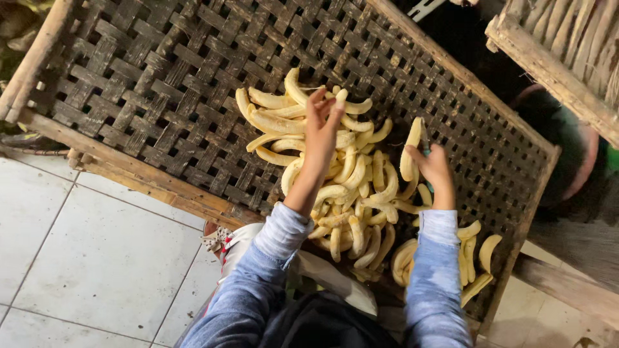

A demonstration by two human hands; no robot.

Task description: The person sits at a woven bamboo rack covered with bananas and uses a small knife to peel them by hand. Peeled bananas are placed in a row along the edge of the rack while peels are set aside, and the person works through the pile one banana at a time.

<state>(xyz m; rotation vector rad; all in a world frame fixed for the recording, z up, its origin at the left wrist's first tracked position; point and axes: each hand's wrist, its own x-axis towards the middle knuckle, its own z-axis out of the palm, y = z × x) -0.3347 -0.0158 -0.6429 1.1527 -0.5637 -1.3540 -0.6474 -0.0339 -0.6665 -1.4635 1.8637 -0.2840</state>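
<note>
A pile of several peeled pale-yellow bananas [351,187] lies on a dark woven bamboo rack [161,84]. My left hand [322,125] reaches over the pile's far side, fingers pinched on a peeled banana [340,100] at its tip. My right hand [435,169] is at the pile's right edge, closed around one upright peeled banana [410,149]. Both arms wear light blue sleeves.
The rack has a wooden frame [135,177] along its near edge. White floor tiles [97,258] lie at lower left. A second wooden frame [554,64] sits at upper right above a dark basin [567,154]. More bananas [474,254] rest near the rack's lower right corner.
</note>
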